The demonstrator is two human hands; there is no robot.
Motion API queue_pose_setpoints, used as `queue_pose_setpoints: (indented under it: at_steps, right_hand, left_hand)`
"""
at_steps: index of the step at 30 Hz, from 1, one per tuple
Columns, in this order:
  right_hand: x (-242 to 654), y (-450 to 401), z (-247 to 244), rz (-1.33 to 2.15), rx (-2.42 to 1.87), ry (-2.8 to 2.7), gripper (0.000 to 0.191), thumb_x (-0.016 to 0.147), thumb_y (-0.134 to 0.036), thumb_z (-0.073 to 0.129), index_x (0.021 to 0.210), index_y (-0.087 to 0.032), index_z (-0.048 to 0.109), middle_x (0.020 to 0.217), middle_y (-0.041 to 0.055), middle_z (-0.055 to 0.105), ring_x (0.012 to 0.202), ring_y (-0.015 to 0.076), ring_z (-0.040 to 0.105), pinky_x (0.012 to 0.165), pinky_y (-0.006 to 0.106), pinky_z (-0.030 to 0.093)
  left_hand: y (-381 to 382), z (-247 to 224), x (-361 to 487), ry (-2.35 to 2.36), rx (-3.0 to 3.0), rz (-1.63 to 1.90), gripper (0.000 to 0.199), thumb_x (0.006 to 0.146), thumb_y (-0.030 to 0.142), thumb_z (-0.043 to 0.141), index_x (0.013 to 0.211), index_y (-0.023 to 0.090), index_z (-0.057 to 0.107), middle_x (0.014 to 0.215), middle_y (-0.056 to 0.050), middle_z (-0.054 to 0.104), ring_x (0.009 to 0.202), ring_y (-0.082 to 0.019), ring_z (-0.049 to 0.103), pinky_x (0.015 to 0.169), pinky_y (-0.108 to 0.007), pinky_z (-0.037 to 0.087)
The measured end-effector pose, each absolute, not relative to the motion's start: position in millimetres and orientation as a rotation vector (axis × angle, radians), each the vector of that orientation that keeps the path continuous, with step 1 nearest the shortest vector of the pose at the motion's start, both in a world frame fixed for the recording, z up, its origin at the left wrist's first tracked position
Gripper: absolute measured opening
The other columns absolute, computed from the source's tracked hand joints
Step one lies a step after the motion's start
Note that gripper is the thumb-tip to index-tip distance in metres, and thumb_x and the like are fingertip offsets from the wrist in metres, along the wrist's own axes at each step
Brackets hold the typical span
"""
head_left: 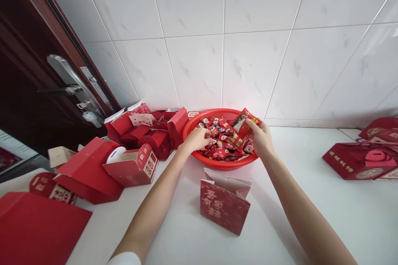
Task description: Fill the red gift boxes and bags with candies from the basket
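Observation:
A red plastic basket (224, 167) full of small red-wrapped sweets (219, 153) stands against the tiled wall. Over its left part is my left hand (198, 138), fingers bent down among the sweets; whether they hold one is hidden. My right hand (260, 136) is closed on red and black packets (244, 123) at the basket's right side. In front of the basket a small dark red box (224, 207) with gold characters stands upright, its top open.
Several open red boxes (124, 165) crowd the left side, near a dark door (31, 49) with a metal handle. A large red box (40, 227) lies at the lower left. Closed dark red boxes (357, 161) stand at the far right of the white table (298, 149).

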State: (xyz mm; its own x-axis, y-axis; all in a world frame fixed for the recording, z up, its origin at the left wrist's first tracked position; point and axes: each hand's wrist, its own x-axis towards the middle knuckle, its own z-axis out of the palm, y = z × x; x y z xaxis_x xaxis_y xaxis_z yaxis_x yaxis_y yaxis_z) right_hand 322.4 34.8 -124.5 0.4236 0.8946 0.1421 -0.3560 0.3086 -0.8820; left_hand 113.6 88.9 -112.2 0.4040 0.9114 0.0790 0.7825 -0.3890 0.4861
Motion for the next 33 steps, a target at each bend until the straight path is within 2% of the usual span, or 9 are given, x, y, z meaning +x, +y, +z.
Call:
queue_pose_setpoints:
  at_steps: [4,9,12,16,21,25,28,30,33]
  right_hand:
    - [323.2,37.0,-126.0,0.954,-0.914,-0.740,0.028,0.066,-0.041,0.084,0.082,-0.022,0.070,0.083,0.0035,0.079,0.075,0.0242,0.074,0.061,0.033,0.062]
    - [323.5,39.9,-127.7,0.968,-0.929,-0.684,0.028,0.066,-0.041,0.083,0.082,-0.023,0.068,0.081,0.0024,0.078,0.073,0.0243,0.074,0.059,0.034,0.062]
    - [323.1,39.8,-127.8,0.972,-0.909,-0.689,0.026,0.068,-0.039,0.080,0.083,-0.022,0.067,0.081,0.0024,0.078,0.073,0.0246,0.074,0.059,0.034,0.060]
    - [322.9,39.5,-126.0,0.964,-0.919,-0.652,0.020,0.068,-0.034,0.077,0.080,-0.023,0.065,0.079,0.0007,0.077,0.070,0.0221,0.071,0.058,0.032,0.058]
    - [324.1,41.0,-123.8,0.946,-0.979,-0.574,0.012,0.064,-0.026,0.068,0.071,-0.025,0.059,0.064,-0.0045,0.068,0.061,0.0176,0.064,0.052,0.028,0.053]
    - [323.8,39.8,-122.9,0.935,-0.991,-0.577,0.012,0.063,-0.026,0.065,0.069,-0.026,0.056,0.061,-0.0053,0.065,0.058,0.0164,0.060,0.050,0.027,0.051]
    - [322.5,37.7,-122.1,0.931,-0.993,-0.606,0.014,0.063,-0.027,0.067,0.070,-0.026,0.056,0.062,-0.0051,0.066,0.059,0.0166,0.061,0.052,0.027,0.052]
    - [321.7,36.9,-122.1,0.929,-0.987,-0.631,0.016,0.062,-0.029,0.069,0.072,-0.025,0.057,0.065,-0.0049,0.067,0.061,0.0171,0.063,0.054,0.028,0.053]
    - [321.2,36.6,-123.5,0.932,-0.962,-0.673,0.021,0.063,-0.034,0.073,0.076,-0.025,0.061,0.070,-0.0042,0.070,0.062,0.0179,0.065,0.057,0.030,0.055]
  left_hand:
    - [90.4,-118.0,114.0,1.541,2.318,0.298,0.003,0.075,0.020,0.074,0.076,0.022,0.071,0.085,-0.010,0.076,0.093,-0.032,0.072,0.075,-0.034,0.051]
    - [91.8,-120.4,115.3,1.571,2.314,0.245,0.018,0.066,0.020,0.078,0.083,0.023,0.072,0.080,-0.006,0.075,0.082,-0.029,0.072,0.066,-0.029,0.048]
    - [92.5,-118.8,115.5,1.534,2.305,0.296,0.025,0.069,0.021,0.078,0.093,0.022,0.075,0.077,-0.004,0.075,0.078,-0.026,0.072,0.065,-0.028,0.049]
    - [92.6,-114.7,115.3,1.526,2.306,0.472,0.034,0.083,0.018,0.066,0.115,0.020,0.073,0.082,-0.004,0.076,0.081,-0.023,0.072,0.072,-0.027,0.050]
    - [93.7,-112.8,114.1,1.554,2.316,0.596,0.034,0.089,0.017,0.060,0.120,0.017,0.074,0.085,-0.005,0.076,0.086,-0.023,0.072,0.083,-0.028,0.052]
    - [94.9,-115.9,113.6,1.603,2.334,0.613,0.044,0.084,0.003,0.055,0.119,0.019,0.076,0.110,-0.010,0.076,0.107,-0.026,0.069,0.096,-0.032,0.051]
    - [94.0,-115.6,114.0,1.630,2.357,0.605,0.045,0.084,0.002,0.053,0.118,0.018,0.076,0.126,-0.014,0.071,0.120,-0.030,0.064,0.104,-0.037,0.047]
    - [92.4,-114.0,114.7,1.573,2.376,0.533,0.041,0.084,0.003,0.054,0.113,0.019,0.078,0.121,-0.011,0.074,0.113,-0.027,0.068,0.101,-0.034,0.049]
    - [90.3,-113.0,116.0,1.415,2.397,0.322,0.036,0.077,0.001,0.060,0.099,0.021,0.082,0.098,-0.004,0.080,0.094,-0.022,0.073,0.083,-0.025,0.054]
